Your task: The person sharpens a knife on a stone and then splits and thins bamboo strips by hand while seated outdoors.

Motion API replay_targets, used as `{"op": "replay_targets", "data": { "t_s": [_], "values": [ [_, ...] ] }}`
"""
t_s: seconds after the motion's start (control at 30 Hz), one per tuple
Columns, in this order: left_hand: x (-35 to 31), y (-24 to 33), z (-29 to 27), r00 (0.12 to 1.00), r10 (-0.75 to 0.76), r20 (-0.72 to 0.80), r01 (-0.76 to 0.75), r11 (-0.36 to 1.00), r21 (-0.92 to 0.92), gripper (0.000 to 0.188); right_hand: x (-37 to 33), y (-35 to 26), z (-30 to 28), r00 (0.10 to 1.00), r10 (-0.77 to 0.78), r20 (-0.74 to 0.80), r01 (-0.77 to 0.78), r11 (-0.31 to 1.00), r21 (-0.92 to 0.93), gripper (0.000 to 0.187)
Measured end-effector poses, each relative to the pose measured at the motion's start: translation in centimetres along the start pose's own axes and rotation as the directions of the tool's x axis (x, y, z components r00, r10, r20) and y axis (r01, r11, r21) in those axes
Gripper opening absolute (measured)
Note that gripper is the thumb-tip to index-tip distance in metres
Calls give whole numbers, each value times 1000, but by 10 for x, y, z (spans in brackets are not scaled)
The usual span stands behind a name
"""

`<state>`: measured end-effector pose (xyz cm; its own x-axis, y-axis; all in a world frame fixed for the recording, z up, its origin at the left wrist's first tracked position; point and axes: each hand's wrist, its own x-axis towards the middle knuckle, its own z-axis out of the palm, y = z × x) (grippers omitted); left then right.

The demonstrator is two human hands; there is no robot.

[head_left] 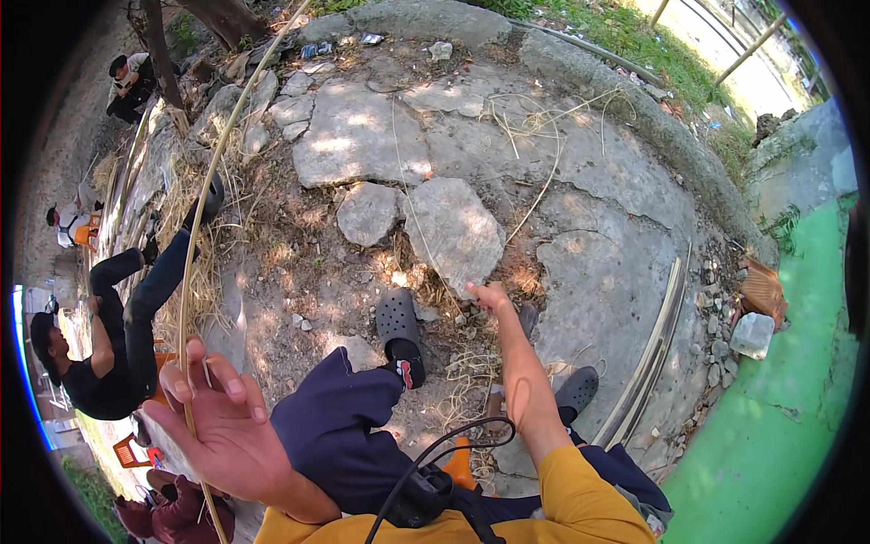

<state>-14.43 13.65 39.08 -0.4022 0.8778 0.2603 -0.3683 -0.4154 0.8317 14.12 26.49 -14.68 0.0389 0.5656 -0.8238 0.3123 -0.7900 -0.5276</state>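
Note:
My left hand is raised at the lower left, palm showing and fingers loosely curled. Between its thumb and fingers runs a long, thin, pale strip, perhaps split cane or bamboo, rising past the top of the picture and dropping behind the hand. My right hand reaches forward with fingers closed in a pinch, over the near edge of a flat stone slab. A very thin strand runs across the slab towards its fingertips; whether they grip it cannot be made out.
Curly shavings lie between my grey clogs. Pale flat strips rest on the concrete to the right, near a white block and a green surface. A seated person in black is close on the left; other people sit beyond.

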Motion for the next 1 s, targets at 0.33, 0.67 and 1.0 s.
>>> {"op": "replay_targets", "data": {
  "t_s": [0.33,0.67,1.0],
  "values": [
    [-2,0,6,997,-34,63,36,999,-35,48,14,25,2,998,-10,-62,17,994,108,64],
    [-3,0,7,997,-55,56,59,996,-61,52,-6,23,8,993,-113,21,110,987,117,68],
    [-3,1,8,999,-26,45,28,999,-41,52,-12,30,2,967,-162,-198,110,963,-247,74]
  ]
}}
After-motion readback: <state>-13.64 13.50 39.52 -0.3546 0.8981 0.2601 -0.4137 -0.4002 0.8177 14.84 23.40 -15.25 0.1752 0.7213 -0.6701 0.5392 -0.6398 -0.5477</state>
